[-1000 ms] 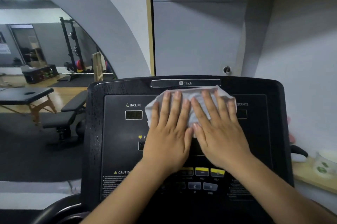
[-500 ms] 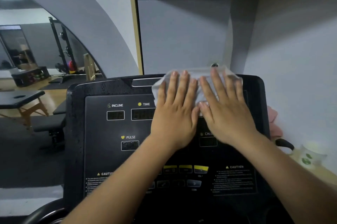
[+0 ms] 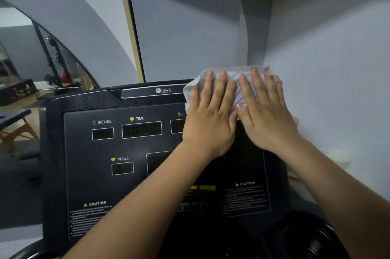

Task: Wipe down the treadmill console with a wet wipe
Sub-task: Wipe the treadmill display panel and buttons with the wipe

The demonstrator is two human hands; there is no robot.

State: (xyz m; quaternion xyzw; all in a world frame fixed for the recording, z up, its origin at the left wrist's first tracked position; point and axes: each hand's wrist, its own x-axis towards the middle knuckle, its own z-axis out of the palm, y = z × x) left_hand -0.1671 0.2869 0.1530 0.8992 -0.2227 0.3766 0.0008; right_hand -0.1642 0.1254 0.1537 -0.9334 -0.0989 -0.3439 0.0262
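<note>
Both hands lie flat on the wet wipe point(image 3: 233, 81), left hand point(image 3: 207, 123) beside right hand point(image 3: 267, 120), fingers point(image 3: 220, 87) straight and slightly spread, pinning it against the upper right corner of the treadmill console point(image 3: 101, 174), probably to spread pressure evenly. A pale cup point(image 3: 337, 156) stands beyond the console's right edge; I cannot see inside.

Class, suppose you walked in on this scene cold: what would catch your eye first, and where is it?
Two bare hands, left hand and right hand, press flat side by side on a crumpled white wet wipe at the upper right corner of the black treadmill console. Left of them, yellow-marked INCLINE, TIME and PULSE labels sit above dark display windows.
</note>
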